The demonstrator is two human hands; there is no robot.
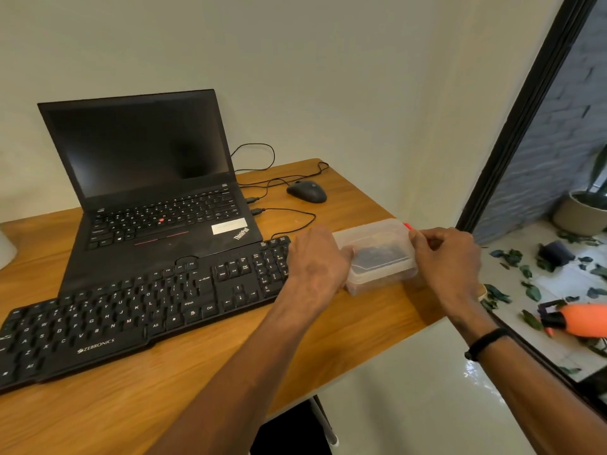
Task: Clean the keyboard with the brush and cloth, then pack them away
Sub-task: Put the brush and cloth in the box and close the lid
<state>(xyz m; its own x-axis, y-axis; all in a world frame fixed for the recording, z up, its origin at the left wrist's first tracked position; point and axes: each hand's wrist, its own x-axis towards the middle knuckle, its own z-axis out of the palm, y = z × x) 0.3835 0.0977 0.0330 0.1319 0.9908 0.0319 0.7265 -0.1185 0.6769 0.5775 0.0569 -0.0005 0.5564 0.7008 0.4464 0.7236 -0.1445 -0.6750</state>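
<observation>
A clear plastic box (pixel 374 239) with its lid on stands on the wooden desk (pixel 203 382), just right of the black keyboard (pixel 131 310). Something dark shows through the lid; a red-orange tip (pixel 407 226) sticks out at the box's far right corner. My left hand (pixel 317 264) grips the box's left end, over the keyboard's number pad. My right hand (pixel 448 257) holds the right end, fingers curled at the lid's edge. I cannot make out the brush or cloth as such.
An open black laptop (pixel 147 178) sits behind the keyboard, with a black mouse (pixel 307 191) and cables to its right. The desk's right edge is close beside the box. Beyond a dark frame lie a tiled floor with leaves, a plant pot (pixel 581 211) and an orange tool (pixel 581 320).
</observation>
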